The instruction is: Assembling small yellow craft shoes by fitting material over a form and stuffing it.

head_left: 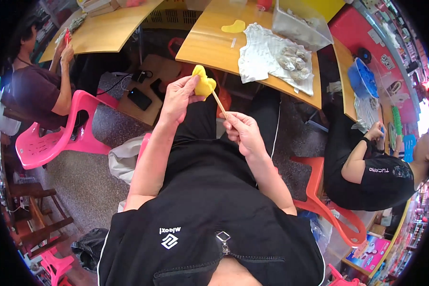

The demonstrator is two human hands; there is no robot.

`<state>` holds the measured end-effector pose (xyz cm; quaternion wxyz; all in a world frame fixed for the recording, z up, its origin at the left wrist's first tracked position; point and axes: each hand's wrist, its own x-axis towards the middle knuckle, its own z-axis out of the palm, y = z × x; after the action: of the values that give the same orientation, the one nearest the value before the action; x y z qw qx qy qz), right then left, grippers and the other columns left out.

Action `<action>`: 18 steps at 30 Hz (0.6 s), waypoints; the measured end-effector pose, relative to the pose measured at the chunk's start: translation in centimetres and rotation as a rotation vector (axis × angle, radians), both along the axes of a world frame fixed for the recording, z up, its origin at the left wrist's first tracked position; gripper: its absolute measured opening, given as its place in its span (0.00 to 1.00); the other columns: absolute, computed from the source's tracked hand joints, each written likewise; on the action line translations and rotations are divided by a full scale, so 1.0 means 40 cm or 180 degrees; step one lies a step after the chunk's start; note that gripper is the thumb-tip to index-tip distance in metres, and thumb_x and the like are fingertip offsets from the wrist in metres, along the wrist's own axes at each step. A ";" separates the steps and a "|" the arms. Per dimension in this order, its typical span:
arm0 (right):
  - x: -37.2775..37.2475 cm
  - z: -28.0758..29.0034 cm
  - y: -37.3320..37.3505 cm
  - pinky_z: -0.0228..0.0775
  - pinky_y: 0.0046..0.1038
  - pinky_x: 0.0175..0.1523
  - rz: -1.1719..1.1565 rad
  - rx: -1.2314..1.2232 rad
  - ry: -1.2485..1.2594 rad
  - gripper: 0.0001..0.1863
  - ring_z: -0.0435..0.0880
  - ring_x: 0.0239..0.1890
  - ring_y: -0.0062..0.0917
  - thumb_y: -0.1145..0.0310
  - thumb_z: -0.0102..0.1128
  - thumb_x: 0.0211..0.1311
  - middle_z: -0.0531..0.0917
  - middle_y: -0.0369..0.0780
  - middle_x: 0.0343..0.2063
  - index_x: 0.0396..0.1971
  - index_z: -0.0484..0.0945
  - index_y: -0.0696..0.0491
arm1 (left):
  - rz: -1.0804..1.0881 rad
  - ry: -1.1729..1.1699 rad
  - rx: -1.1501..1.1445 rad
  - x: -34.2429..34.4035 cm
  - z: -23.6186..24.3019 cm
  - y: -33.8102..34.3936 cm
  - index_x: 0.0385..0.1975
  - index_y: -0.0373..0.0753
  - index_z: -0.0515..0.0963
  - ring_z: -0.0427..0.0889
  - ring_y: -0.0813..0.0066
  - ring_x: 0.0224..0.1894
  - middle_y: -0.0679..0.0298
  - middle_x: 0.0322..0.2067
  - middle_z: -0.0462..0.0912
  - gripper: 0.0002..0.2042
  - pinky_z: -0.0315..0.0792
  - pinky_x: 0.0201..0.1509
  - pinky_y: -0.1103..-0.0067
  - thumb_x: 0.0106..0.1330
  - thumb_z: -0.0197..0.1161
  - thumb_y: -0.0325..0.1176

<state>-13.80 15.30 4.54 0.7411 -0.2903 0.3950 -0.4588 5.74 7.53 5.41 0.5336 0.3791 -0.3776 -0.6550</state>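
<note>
My left hand (178,95) grips a small, puffy yellow piece (205,85), apparently fabric, above my lap. A thin wooden stick (219,101) runs from the lower right of that piece down to my right hand (240,128), whose thumb and fingers pinch it. The stick's upper tip is hidden in or behind the yellow piece. In front of my hands, on the wooden table (200,43), lie a flat yellow cut-out (233,26) and a white cloth (257,57) bearing several small pale bundles (293,69).
A clear bin (310,28) stands at the table's back. Co-workers sit at left (40,86) and right (367,181), beside pink (57,143) and red (314,186) chairs. A blue basket (362,78) rests on the right table. Phones (139,99) lie on a low board.
</note>
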 end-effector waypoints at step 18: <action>0.038 -0.055 -0.009 0.50 0.10 0.19 0.0063 -0.0310 0.0577 0.11 0.62 0.15 0.07 0.67 0.54 0.65 0.75 0.28 0.19 0.39 0.80 0.57 | 0.0137 0.0507 0.0518 0.032 -0.035 0.010 0.40 0.30 0.78 0.83 0.71 0.38 0.58 0.37 0.82 0.12 0.81 0.39 0.79 0.60 0.64 0.30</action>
<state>-12.29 14.92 2.34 0.6918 -0.3702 0.4348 -0.4419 7.03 7.91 4.02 0.5433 0.3760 -0.2713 -0.6999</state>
